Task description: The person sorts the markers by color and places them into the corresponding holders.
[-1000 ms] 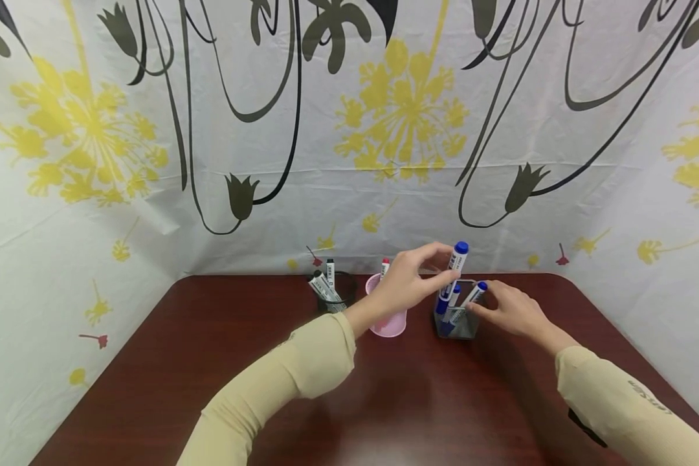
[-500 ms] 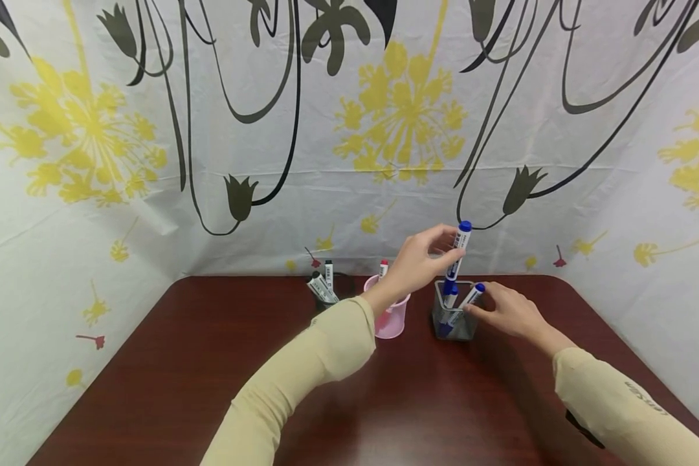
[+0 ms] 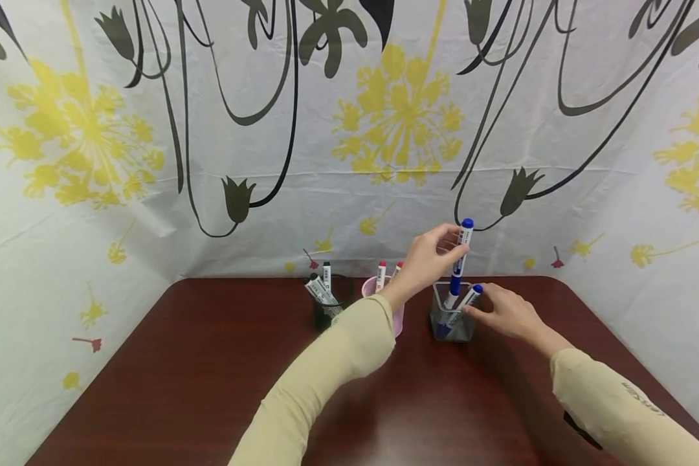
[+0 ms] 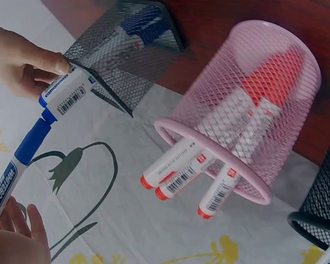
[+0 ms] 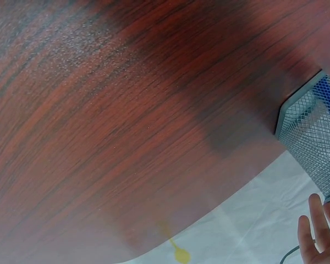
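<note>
My left hand pinches a blue whiteboard marker near its upper end and holds it nearly upright. The marker's lower blue end hangs just above the square grey mesh pen holder. In the left wrist view, that end is close to the end of another blue marker leaning out of the holder. My right hand grips the holder's rim from the right, thumb at the front side. In the right wrist view, its fingers show beside the rim. A second blue marker leans toward the right in the holder.
Left of the grey holder, a pink mesh cup holds several red markers. Farther left stands a black mesh cup with several black markers. All stand on a dark red-brown table before a patterned white cloth.
My left hand has moved up and to the right, raising the blue marker out of the grey holder. My right hand has stayed at the rim.
</note>
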Tool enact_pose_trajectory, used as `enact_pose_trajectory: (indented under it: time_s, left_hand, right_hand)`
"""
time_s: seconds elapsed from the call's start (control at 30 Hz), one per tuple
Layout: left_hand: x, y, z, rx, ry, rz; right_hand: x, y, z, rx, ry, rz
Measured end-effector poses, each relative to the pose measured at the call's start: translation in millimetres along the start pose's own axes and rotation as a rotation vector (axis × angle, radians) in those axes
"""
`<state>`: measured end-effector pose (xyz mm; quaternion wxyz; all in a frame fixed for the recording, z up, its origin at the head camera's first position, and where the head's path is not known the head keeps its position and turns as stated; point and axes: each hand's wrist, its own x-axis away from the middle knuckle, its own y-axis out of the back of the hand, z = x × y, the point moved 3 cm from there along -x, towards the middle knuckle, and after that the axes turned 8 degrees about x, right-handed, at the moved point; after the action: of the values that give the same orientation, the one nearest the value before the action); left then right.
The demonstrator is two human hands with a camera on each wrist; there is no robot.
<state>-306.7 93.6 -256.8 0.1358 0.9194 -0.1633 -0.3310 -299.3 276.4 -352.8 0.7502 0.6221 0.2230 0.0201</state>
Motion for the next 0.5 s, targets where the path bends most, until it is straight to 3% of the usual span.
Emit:
enact_pose_trajectory:
  time_s: [0.27, 0.5]
  left_hand:
    - [-2.2, -5.4, 3.3, 0.035, 0.023, -0.013]
    - [-5.3, -4.8, 6.0, 0.043, 0.003, -0.05]
  right_hand:
    - [-0.3, 0.2, 0.7, -0.006, 0.005, 0.006]
    - [-0.8, -0.7, -0.3, 0.0, 0.008, 0.002]
